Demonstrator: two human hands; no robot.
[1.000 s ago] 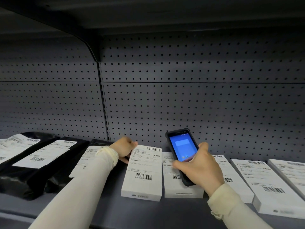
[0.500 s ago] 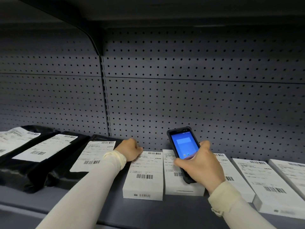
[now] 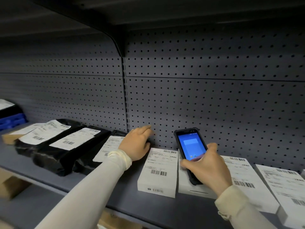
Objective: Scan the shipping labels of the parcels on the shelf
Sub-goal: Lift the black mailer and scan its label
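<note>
The left hand (image 3: 137, 142) has lifted off the white box (image 3: 159, 171) it was pressing and now hangs open above that box's far left corner, fingers spread toward the pegboard (image 3: 214, 104). Left of the box, more of the shelf has come into sight, including a blue crate (image 3: 11, 120).

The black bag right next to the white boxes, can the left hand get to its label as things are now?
Probably yes. The left hand hovers open beside that black bag, its wrist already crossing the label, and nothing lies on top. The right hand holds the scanner over the white boxes, clear of it.
</note>
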